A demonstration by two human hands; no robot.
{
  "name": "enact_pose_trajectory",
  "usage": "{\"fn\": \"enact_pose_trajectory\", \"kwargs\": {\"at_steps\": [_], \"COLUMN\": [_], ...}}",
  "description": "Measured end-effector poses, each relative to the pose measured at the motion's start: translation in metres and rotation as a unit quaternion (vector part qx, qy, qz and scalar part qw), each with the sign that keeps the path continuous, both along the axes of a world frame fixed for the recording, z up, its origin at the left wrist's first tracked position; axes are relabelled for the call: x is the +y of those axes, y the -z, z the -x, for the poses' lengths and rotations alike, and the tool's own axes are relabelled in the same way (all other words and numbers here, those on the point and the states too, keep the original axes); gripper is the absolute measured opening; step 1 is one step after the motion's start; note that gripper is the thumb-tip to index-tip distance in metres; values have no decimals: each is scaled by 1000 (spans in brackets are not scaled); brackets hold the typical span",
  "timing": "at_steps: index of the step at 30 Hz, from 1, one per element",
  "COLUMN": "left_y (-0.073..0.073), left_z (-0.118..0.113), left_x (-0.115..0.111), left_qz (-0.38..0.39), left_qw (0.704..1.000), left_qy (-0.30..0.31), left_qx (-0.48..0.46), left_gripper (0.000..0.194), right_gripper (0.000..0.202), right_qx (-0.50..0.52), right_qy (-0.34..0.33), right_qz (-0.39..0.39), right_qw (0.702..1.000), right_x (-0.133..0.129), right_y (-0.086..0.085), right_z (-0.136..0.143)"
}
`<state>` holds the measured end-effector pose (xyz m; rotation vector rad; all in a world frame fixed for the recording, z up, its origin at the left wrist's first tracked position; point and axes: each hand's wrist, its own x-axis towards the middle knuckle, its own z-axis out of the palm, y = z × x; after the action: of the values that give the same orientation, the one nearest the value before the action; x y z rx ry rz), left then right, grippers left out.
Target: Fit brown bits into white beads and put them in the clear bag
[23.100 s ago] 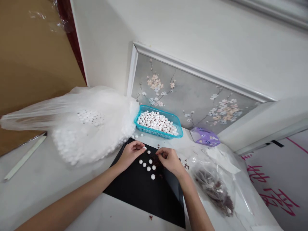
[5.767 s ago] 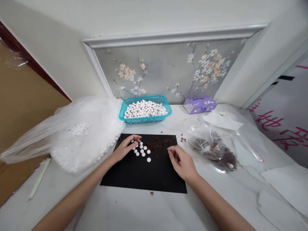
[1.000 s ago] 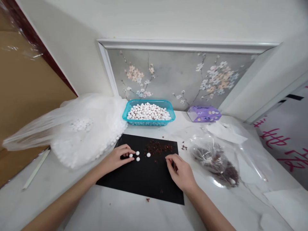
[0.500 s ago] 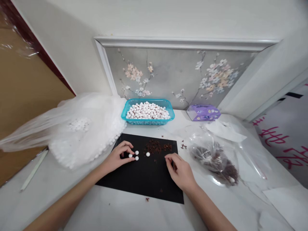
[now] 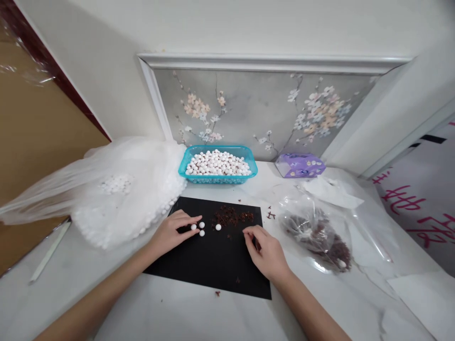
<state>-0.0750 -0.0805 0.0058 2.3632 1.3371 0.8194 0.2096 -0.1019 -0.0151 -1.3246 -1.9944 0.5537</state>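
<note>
A black mat (image 5: 206, 265) lies on the table. My left hand (image 5: 177, 229) rests at its left side, thumb and fingers apart, beside three small white balls (image 5: 202, 225). Another white ball (image 5: 218, 227) sits by itself to their right, next to a pile of dark red-brown bits (image 5: 231, 216). My right hand (image 5: 262, 248) is over the mat's right edge with thumb and index finger pinched together; what they hold, if anything, is too small to name.
Behind the mat stands a blue tray (image 5: 218, 180) full of white balls. A large bag of white balls (image 5: 124, 203) is at left, near a pale stick (image 5: 50, 252). At right are a purple tissue pack (image 5: 302, 166) and a clear bag with brown bits (image 5: 320, 237).
The fingers of my left hand have stretched out and moved slightly right, above the white balls. My right hand stays almost where it was.
</note>
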Motion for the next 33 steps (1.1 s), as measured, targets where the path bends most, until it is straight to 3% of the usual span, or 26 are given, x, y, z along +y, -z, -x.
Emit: {"fn": "enact_pose_trajectory", "kwargs": {"at_steps": [5, 9, 14, 26, 30, 33], "left_y": [-11, -16, -12, -14, -34, -61], "left_z": [-9, -19, -25, -34, -31, -27], "left_x": [-4, -8, -6, 2, 22, 61], "left_qz": [56, 106, 92, 157, 124, 47], "left_qw": [997, 992, 987, 985, 992, 999], "left_qy": [-39, -11, 38, 38, 15, -22], "left_qx": [19, 61, 123, 60, 22, 12], "left_gripper": [33, 37, 37, 31, 35, 37], "right_gripper": [17, 17, 17, 18, 18, 18], "right_qx": [-3, -6, -8, -16, -18, -13], "right_qy": [-2, -3, -6, -3, -9, -11], "right_qz": [-4, -8, -8, -21, -25, -27], "right_qw": [1000, 1000, 1000, 1000, 999, 999], "right_x": [1, 1, 0, 1, 1, 1], "right_y": [-1, -2, -2, -3, -3, -3], "right_z": [1, 1, 0, 1, 2, 1]}}
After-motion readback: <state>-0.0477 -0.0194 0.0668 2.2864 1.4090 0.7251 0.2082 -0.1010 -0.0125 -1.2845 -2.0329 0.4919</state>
